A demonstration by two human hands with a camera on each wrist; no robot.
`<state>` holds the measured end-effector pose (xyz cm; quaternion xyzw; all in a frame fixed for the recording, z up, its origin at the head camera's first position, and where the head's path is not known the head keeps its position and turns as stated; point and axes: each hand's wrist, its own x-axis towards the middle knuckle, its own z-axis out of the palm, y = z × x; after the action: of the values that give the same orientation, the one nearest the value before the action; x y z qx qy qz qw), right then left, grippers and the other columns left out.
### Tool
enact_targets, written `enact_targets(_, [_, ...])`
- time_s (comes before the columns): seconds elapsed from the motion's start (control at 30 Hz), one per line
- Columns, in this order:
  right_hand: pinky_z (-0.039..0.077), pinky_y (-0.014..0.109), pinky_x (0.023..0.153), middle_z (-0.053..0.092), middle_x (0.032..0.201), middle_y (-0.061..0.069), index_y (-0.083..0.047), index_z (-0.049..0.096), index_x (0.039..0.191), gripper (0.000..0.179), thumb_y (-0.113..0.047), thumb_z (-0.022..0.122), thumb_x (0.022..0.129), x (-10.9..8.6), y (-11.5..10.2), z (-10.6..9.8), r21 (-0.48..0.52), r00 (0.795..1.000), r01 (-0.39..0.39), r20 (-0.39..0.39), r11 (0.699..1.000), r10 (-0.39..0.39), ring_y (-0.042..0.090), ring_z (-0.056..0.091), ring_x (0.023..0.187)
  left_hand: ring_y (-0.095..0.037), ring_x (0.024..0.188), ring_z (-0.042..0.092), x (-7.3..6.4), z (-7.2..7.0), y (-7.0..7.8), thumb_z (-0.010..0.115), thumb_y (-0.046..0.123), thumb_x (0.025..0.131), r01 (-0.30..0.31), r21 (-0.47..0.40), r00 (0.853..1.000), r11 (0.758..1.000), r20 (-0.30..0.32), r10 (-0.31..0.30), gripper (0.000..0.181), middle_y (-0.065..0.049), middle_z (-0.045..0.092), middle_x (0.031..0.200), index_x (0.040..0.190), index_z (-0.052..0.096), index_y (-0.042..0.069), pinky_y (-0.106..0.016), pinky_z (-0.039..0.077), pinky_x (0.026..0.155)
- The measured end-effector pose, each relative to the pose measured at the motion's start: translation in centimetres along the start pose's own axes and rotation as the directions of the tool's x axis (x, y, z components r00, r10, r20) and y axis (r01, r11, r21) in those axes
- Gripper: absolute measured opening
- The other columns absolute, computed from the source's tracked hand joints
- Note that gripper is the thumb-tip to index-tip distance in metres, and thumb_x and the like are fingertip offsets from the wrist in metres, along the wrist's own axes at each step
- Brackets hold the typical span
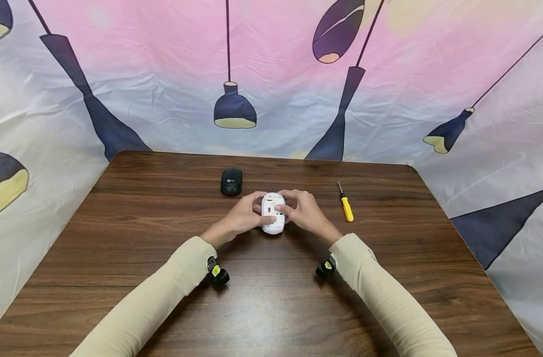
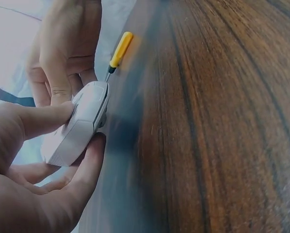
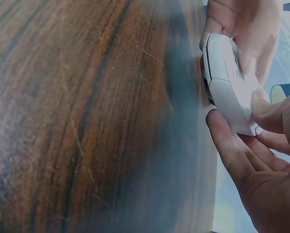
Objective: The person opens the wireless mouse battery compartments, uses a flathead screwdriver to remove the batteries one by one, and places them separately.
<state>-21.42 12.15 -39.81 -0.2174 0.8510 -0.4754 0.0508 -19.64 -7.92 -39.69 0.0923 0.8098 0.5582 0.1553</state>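
Note:
A white computer mouse (image 1: 272,229) is held between both hands over the middle of the table, its underside turned up toward the head camera. My left hand (image 1: 239,217) grips its left side, the thumb (image 2: 48,118) lying across the underside and fingers beneath. From the other side my right hand (image 1: 310,214) holds it too, its thumb (image 3: 268,114) pressed on the underside near the middle. Both wrist views show the mouse tilted, with fingertips curled under its edge. A small dark slot shows on the underside; the thumbs hide part of that face.
A black computer mouse (image 1: 231,182) lies behind the hands, to the left. To the right is a screwdriver (image 1: 346,206) with a yellow handle. The dark wooden table (image 1: 164,198) ends at a fabric backdrop (image 1: 173,99) printed with lamps.

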Motion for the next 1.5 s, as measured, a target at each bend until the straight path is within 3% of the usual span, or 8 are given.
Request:
enact_targets(0.13, [0.065,0.036,0.062,0.066,0.119,0.02,0.002,0.067,0.125,0.031,-0.006,0.072,0.095,0.2,0.2,-0.1,0.017,0.999,-0.032,0.017,0.999,0.031,0.026,0.071,0.064,-0.022,0.095,0.064,0.0,0.1,-0.1,0.079,0.01,0.088,0.017,-0.008,1.0,1.0,-0.003,-0.017,0.065,-0.017,0.067,0.109,0.144,0.047,-0.001,-0.026,0.055,0.074])
enact_targets(0.37, [0.065,0.035,0.064,0.068,0.116,0.024,0.007,0.067,0.125,0.033,-0.002,0.072,0.094,0.6,0.5,-0.4,0.063,0.997,-0.075,0.026,0.995,0.074,0.025,0.074,0.072,-0.021,0.093,0.066,0.2,0.2,0.0,0.074,0.01,0.093,0.07,-0.076,0.997,0.995,0.043,-0.067,0.062,-0.02,0.067,0.113,0.143,0.043,-0.009,-0.033,0.059,0.081])
enact_targets(0.73, [0.065,0.043,0.066,0.073,0.091,0.016,0.005,0.073,0.112,0.025,-0.007,0.077,0.091,1.4,0.6,-1.2,0.0,0.992,-0.124,-0.027,0.992,0.124,0.032,0.072,0.072,-0.023,0.096,0.065,0.3,0.3,0.0,0.074,0.012,0.093,0.101,-0.053,0.993,0.993,0.06,-0.098,0.065,-0.02,0.065,0.116,0.146,0.04,-0.009,-0.033,0.058,0.079])
enact_targets(1.13, [0.064,0.049,0.072,0.071,0.087,0.019,0.011,0.072,0.106,0.018,0.002,0.074,0.09,2.4,0.7,-1.9,0.124,0.985,-0.162,-0.04,0.979,0.168,0.019,0.067,0.065,-0.02,0.09,0.065,0.5,0.5,-0.1,0.074,0.008,0.092,0.083,-0.068,0.995,0.994,0.067,-0.079,0.063,-0.021,0.066,0.112,0.143,0.043,-0.01,-0.029,0.058,0.077])
enact_targets(1.37, [0.065,0.042,0.07,0.068,0.083,0.014,0.014,0.068,0.11,0.021,0.005,0.072,0.091,3.1,1.0,-2.1,0.296,0.964,-0.225,-0.073,0.928,0.257,0.015,0.064,0.062,-0.014,0.086,0.065,0.4,0.6,0.0,0.072,0.006,0.093,0.085,-0.089,0.993,0.992,0.085,-0.077,0.051,-0.018,0.071,0.11,0.136,0.05,-0.012,-0.024,0.056,0.072])
enact_targets(1.5, [0.065,0.043,0.073,0.068,0.082,0.011,0.013,0.068,0.11,0.022,0.004,0.073,0.09,3.4,1.1,-2.4,0.34,0.953,-0.236,-0.1,0.91,0.285,0.014,0.064,0.062,-0.015,0.086,0.065,0.3,0.6,0.0,0.072,0.006,0.093,0.094,-0.087,0.993,0.992,0.078,-0.088,0.055,-0.019,0.07,0.11,0.138,0.047,-0.013,-0.024,0.056,0.071])
